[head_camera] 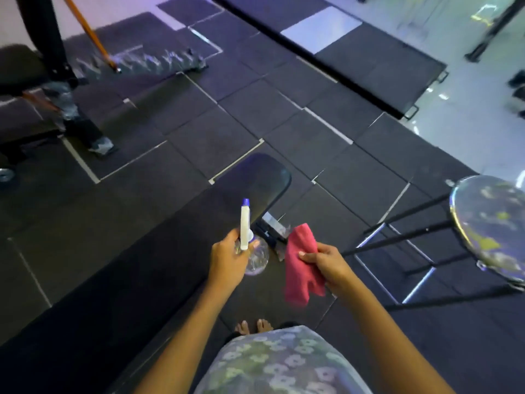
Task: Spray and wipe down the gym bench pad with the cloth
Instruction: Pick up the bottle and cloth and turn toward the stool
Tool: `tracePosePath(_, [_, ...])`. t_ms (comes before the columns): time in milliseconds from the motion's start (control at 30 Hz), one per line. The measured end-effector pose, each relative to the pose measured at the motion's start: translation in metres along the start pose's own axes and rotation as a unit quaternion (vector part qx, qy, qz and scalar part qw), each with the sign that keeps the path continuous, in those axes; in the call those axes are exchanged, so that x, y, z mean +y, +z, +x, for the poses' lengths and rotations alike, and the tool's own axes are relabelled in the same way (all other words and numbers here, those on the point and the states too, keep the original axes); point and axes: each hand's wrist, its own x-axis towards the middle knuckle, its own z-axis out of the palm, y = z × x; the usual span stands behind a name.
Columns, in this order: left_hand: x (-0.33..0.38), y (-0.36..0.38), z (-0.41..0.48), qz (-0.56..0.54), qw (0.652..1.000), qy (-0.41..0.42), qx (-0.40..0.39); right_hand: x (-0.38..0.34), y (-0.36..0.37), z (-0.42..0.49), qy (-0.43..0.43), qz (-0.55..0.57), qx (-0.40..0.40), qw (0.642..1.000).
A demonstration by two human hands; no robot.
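Note:
A long black gym bench pad runs from the lower left up to a rounded end near the frame's middle. My left hand grips a clear spray bottle with a white and blue spray head, held over the pad's right edge, nozzle pointing away from me. Just right of the bench, my right hand pinches a pink cloth that hangs down folded, above the floor. The two hands are close together but apart.
A round stool on black legs stands at the right. Another bench and a mop with an orange handle are at the upper left. A low black platform lies at the back. My bare feet stand on dark floor mats.

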Motion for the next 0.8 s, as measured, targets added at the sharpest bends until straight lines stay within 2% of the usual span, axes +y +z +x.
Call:
tracePosePath(233, [0.09, 0.02, -0.032, 0.005, 0.99, 0.087, -0.109, 0.006, -0.068, -0.088, 0.024, 0.198, 0.096, 0.975])
tracePosePath(400, [0.142, 0.069, -0.03, 0.039, 0.969, 0.151, -0.193, 0.019, -0.127, -0.118, 0.006, 0.269, 0.149, 0.952])
tracePosePath(600, [0.207, 0.16, -0.031, 0.015, 0.951, 0.177, -0.252, 0.018, -0.214, -0.119, -0.038, 0.25, 0.218, 0.943])
tracePosePath(800, [0.282, 0.283, -0.026, -0.003, 0.947, 0.182, -0.264, 0.0, -0.372, -0.104, -0.072, 0.202, 0.231, 0.949])
